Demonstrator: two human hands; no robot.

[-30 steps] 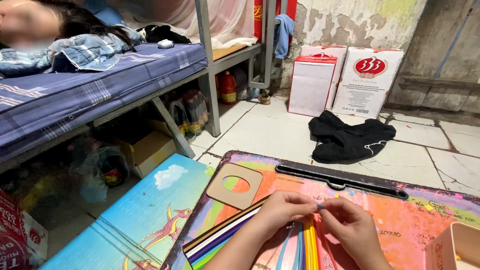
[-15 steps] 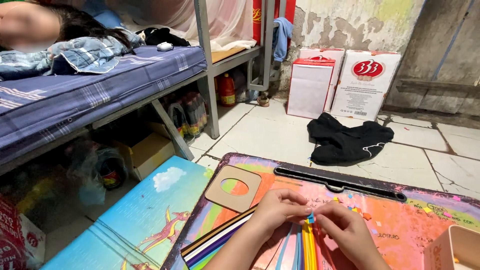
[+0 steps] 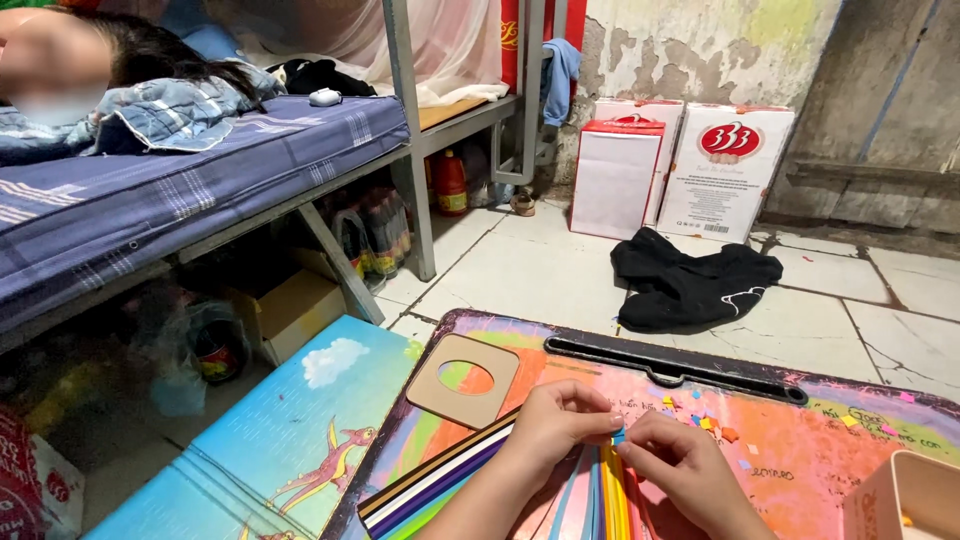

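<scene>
We see two white-and-red cartons: a tall carton (image 3: 727,170) against the wall, a shorter carton (image 3: 613,178) just beside it.

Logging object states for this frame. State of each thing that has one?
left hand: pinching blue paper strip
right hand: pinching same strip
paper strips: fanned flat on board
colourful board: flat, black clip shut
cardboard template: lying flat, untouched
beige box: open
black garment: crumpled on floor
</scene>
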